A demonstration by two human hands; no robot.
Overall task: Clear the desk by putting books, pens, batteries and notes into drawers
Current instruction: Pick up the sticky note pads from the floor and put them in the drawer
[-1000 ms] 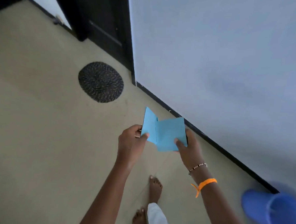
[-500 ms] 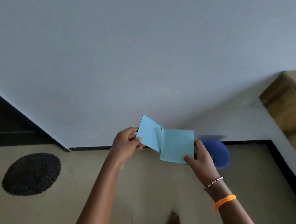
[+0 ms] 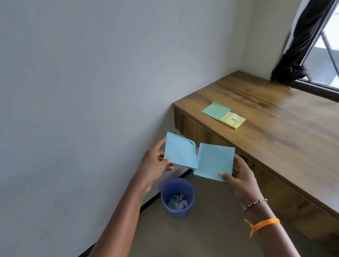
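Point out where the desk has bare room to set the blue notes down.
The desk is bare right of the green pad and yellow pad, toward the window, and along its front edge. Only the left end, holding both pads, is occupied.

The view has swung to the right: the dark round mat and the black door frame seen a second ago are gone, and a wooden desk (image 3: 283, 122) under a window now fills the right side, with a green note pad (image 3: 215, 110) and a yellow note pad (image 3: 233, 120) lying on it near its left end. The blue waste bin (image 3: 177, 197), earlier at the edge of view, now stands on the floor left of the desk, below the hands. The two blue notes, joined at a fold before, are now spread flatter, the left hand (image 3: 155, 165) pinching the left blue sheet (image 3: 180, 150) and the right hand (image 3: 240, 179) the right blue sheet (image 3: 214, 161), their inner edges meeting only near the bottom corner.
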